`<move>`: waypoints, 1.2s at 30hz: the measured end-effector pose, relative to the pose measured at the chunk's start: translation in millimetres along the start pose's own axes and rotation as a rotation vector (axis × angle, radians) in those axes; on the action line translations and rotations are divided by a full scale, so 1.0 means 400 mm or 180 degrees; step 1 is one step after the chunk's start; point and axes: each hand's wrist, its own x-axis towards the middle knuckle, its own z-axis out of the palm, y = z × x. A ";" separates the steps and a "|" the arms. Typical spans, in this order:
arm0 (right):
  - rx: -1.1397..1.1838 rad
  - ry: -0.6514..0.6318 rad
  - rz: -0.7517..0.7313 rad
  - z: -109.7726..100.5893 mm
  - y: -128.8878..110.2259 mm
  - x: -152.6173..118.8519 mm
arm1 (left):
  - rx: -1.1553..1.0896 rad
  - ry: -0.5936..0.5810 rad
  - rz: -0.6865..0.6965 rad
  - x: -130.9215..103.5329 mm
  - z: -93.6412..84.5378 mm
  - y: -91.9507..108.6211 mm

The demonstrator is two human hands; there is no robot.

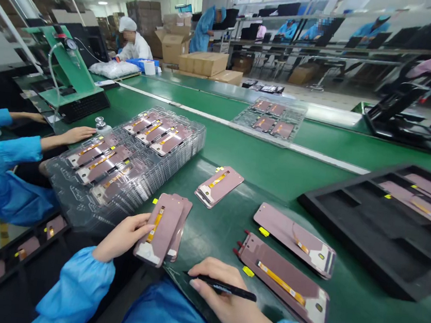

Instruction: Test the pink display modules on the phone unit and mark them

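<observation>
My left hand point(126, 235) is closed on a phone screen panel point(165, 218), pinkish-brown at the back, with an orange flex cable and a yellow tab. Another panel point(181, 230) lies partly hidden under it. In my right hand point(220, 291) is a black marker pen point(224, 287), gripped near the table's front edge with its tip towards the left. Farther off lies a small stack of panels point(220, 185). On the right side, a panel point(295, 238) rests beside a stack of panels point(283, 280) with red marks on its left end.
Clear plastic trays point(164, 168) holding several panels are piled at left. A black foam tray point(352, 218) stands at right. Beyond the white strip lies another clear tray point(270, 121). A co-worker's hand point(76, 135) rests beside the pile; a black tray point(10, 283) sits lower left.
</observation>
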 end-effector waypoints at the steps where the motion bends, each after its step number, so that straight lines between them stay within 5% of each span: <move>1: 0.0013 0.0003 0.0060 0.000 0.001 0.005 | 0.0135 0.0099 0.0051 0.013 0.011 -0.001; 8: 0.1413 0.0357 0.1117 0.018 0.022 0.073 | 0.1849 0.1298 0.0570 0.039 0.072 -0.030; 12: 0.2624 0.0876 0.1377 0.037 0.043 0.140 | 0.2088 0.1581 0.0733 0.029 0.102 -0.043; 23: 0.3425 0.0870 0.1470 0.063 0.085 0.210 | 0.2785 0.1451 0.0187 0.005 0.228 0.022; 36: 0.3653 0.0542 0.1446 -0.008 0.162 0.184 | 0.2686 0.0902 0.0030 -0.054 0.157 -0.009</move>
